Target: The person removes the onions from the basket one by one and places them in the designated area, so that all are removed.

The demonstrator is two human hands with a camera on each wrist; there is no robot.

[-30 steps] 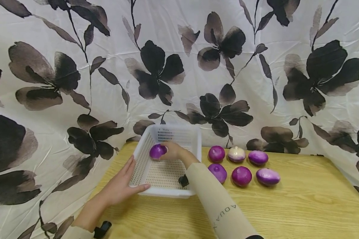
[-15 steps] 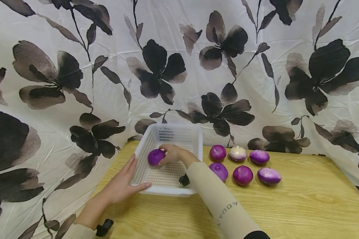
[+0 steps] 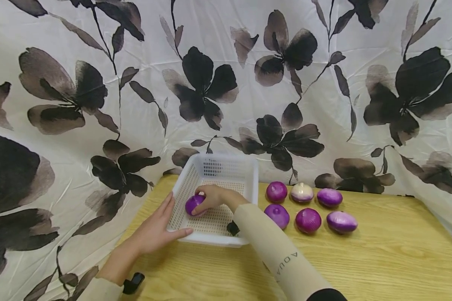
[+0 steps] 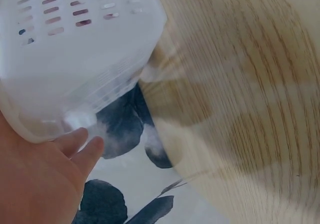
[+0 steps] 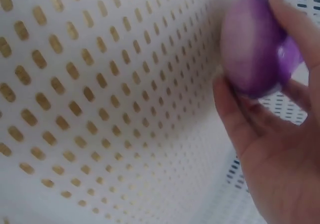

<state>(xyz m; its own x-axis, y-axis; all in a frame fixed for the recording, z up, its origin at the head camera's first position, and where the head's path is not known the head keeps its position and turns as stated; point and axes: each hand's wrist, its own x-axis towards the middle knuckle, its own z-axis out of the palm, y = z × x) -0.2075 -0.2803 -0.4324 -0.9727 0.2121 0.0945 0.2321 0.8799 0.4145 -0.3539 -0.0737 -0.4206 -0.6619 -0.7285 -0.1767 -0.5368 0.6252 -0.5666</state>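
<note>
My right hand [image 3: 214, 197] reaches into a white slotted plastic basket [image 3: 257, 179] and grips a purple onion [image 3: 193, 204] near its left wall. In the right wrist view the thumb and fingers hold the onion [image 5: 252, 44] from opposite sides, close over the basket floor. Another patch of shiny purple [image 5: 290, 58] shows just behind it there. My left hand [image 3: 154, 230] rests against the basket's near left corner, fingers straight along the outer side and thumb over the front rim. In the left wrist view, fingertips [image 4: 90, 151] lie at the basket's edge.
Right of the basket, several onions stand in two rows on the wooden table [image 3: 384, 251]; among them are a pale onion [image 3: 302, 192] and a dark purple onion [image 3: 308, 220]. A floral cloth [image 3: 218, 83] hangs behind. Black wrist cameras [image 3: 133, 283] sit on both wrists.
My right hand has brought the onion nearer to me and lower inside the basket, its grip turning over the top. The left hand stays at the corner. The head view has shifted slightly.
</note>
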